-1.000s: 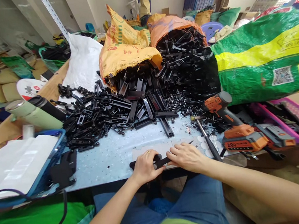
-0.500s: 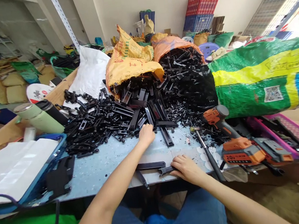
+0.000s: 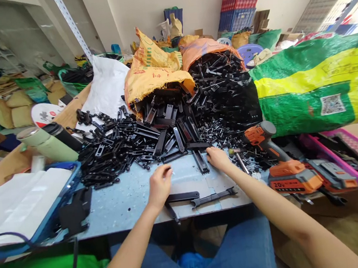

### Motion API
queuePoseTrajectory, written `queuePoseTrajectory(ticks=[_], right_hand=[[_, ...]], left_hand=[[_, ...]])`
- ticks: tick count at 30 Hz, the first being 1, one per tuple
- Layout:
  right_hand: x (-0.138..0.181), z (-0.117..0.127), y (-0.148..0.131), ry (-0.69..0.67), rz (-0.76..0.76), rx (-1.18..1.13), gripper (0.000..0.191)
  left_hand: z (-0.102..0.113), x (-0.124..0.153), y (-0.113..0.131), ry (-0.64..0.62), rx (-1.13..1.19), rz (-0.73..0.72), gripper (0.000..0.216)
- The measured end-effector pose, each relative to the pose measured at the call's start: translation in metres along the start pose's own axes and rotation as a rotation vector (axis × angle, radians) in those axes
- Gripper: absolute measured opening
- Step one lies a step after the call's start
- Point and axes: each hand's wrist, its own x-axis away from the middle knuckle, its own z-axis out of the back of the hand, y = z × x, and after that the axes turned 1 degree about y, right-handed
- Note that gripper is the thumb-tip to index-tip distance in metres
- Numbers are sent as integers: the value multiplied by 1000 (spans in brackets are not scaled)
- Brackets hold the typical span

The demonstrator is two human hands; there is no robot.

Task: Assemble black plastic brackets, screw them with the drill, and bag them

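My left hand point(image 3: 159, 186) hovers over the near part of the blue-grey bench top, fingers curled into a pinch; a small dark bit shows at the fingertips, too small to name. Near it at the bench edge lie a flat black bar point(image 3: 183, 196) and a longer black arm with forked ends point(image 3: 214, 197). My right hand point(image 3: 219, 159) reaches farther forward, fingers drawn together beside the end of a black slotted piece point(image 3: 198, 146) and the loose small screws point(image 3: 214, 131). What its fingertips hold, if anything, is hidden. More black bars point(image 3: 200, 162) lie just left of it.
Black parts point(image 3: 110, 154) spill from a yellow sack point(image 3: 157, 78) and an orange sack point(image 3: 208, 47). A hammer point(image 3: 242, 163) and an orange cordless drill point(image 3: 285, 169) lie right. A blue tray point(image 3: 74, 168), a green bottle point(image 3: 47, 143) and a green sack point(image 3: 292, 118) flank the bench.
My left hand has drawn back from the black bars toward me. My right hand has left the forked arm at the bench edge and moved forward to the screws.
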Motion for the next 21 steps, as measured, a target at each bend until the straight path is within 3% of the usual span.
queuePoseTrajectory(ticks=[3, 7, 9, 12, 15, 21], right_hand=[[16, 2, 3, 33, 17, -57, 21], [43, 28, -4, 184, 145, -303, 19], [58, 44, -17, 198, 198, -406, 17], [80, 57, -44, 117, 243, -530, 16], [97, 54, -64, 17, 304, -597, 17], [106, 38, -74, -15, 413, -507, 20]], left_hand=[[28, 50, -10, 124, 334, 314, 23], [32, 81, -16, 168, 358, 403, 23], [29, 81, -15, 205, 256, 353, 21], [27, 80, -11, 203, 30, 167, 19], [28, 84, -7, 150, -129, -40, 19], [28, 89, -15, 110, -288, -259, 22]])
